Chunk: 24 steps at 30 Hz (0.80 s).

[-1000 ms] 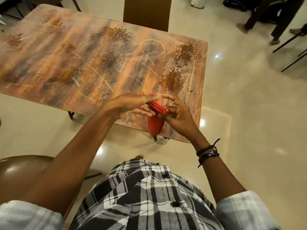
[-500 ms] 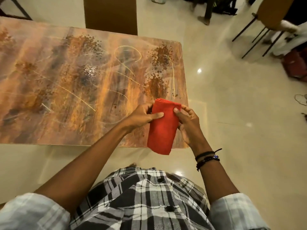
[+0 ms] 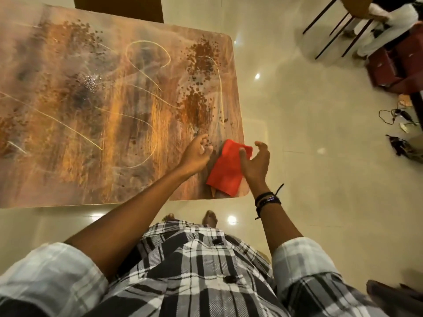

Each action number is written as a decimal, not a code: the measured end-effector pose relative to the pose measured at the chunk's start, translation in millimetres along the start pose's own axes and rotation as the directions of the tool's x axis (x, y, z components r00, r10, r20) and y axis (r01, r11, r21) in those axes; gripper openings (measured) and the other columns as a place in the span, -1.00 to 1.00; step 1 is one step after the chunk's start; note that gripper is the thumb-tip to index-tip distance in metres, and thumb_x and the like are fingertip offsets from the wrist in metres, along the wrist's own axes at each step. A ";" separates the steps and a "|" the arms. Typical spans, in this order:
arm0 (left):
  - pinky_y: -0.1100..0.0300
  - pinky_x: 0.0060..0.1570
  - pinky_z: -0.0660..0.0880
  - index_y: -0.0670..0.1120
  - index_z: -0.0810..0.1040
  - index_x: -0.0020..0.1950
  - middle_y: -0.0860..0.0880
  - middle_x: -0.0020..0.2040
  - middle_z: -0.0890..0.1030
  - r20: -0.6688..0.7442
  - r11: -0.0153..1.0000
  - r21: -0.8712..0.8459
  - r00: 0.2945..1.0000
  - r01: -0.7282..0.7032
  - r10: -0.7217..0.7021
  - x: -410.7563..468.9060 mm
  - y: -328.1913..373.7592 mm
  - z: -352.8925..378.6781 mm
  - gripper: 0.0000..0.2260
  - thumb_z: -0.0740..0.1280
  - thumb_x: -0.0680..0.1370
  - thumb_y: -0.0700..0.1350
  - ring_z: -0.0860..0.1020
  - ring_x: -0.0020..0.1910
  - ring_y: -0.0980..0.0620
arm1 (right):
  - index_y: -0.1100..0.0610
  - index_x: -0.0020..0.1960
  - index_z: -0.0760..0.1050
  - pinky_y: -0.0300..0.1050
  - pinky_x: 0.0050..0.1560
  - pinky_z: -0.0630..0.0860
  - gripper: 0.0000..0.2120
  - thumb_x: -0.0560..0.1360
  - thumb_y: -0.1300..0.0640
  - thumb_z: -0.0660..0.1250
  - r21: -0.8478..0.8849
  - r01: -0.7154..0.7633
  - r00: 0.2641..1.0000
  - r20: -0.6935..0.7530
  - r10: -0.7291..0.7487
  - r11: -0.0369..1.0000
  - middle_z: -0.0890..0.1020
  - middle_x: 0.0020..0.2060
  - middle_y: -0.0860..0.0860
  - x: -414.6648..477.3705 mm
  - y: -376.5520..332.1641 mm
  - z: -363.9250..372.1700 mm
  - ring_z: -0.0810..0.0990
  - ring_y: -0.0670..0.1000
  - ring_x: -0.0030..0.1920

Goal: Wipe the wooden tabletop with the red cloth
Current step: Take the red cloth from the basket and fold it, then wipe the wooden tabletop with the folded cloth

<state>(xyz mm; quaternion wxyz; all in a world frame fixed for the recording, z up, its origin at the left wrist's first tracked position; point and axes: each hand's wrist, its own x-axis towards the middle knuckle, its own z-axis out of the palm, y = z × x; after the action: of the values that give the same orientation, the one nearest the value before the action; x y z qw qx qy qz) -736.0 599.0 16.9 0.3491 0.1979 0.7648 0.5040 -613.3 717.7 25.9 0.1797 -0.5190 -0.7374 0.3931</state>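
The folded red cloth lies flat on the wooden tabletop, at its near right corner. My left hand hovers just left of the cloth with loosely curled fingers and holds nothing. My right hand is at the cloth's right edge, fingers spread and relaxed, thumb resting on the cloth. Brown crumbs and powder lie in patches on the tabletop, just beyond the cloth, along with thin yellow streaks.
A brown chair back stands at the table's far side. At the upper right are chair legs, a seated person's legs and red boxes. Cables lie on the tiled floor to the right.
The cloth was held up between both hands; now it lies on the table's corner. Both hands have let go of it and opened, the left drawing off to the left.
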 end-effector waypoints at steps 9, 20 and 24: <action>-0.08 0.48 -0.38 -0.13 -0.25 0.61 -0.14 0.61 -0.29 0.008 0.771 0.637 1.000 0.005 -0.014 14.6 -49.3 -19.8 -0.16 0.15 0.59 0.27 -0.34 0.57 -0.13 | 0.13 0.64 -0.07 0.17 0.52 -0.24 -0.28 0.62 -0.13 0.10 -0.373 0.204 0.962 0.245 -0.116 0.905 -0.17 0.60 0.24 -24.9 36.3 56.7 -0.22 0.25 0.60; 0.13 0.27 -0.67 -0.01 -0.50 0.51 -0.03 0.48 -0.58 0.139 0.662 0.750 0.977 0.002 -0.161 31.7 -79.3 -24.3 -0.03 -0.18 0.37 0.55 -0.58 0.44 -0.01 | 0.07 0.61 0.13 0.28 0.54 -0.06 -0.37 0.67 -0.22 -0.20 -0.566 0.402 0.915 0.256 -0.311 0.720 0.14 0.60 0.14 19.0 63.6 88.1 0.05 0.21 0.60; 0.09 0.39 -0.57 0.01 -0.50 0.51 -0.01 0.51 -0.54 0.091 0.647 0.763 0.988 0.012 -0.125 33.6 -83.5 -21.3 -0.08 -0.26 0.38 0.55 -0.53 0.48 0.01 | 0.06 0.62 0.10 0.26 0.57 -0.04 -0.41 0.65 -0.15 -0.03 -0.509 0.597 0.802 0.372 -0.467 0.620 0.12 0.61 0.08 77.8 63.4 86.7 0.04 0.14 0.62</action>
<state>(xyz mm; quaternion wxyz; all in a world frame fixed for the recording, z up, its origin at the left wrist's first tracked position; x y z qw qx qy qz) -770.3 573.0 -64.9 0.3037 0.3304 0.8869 0.1092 -662.9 763.8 -88.0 0.0374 -0.2618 -0.9574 0.1163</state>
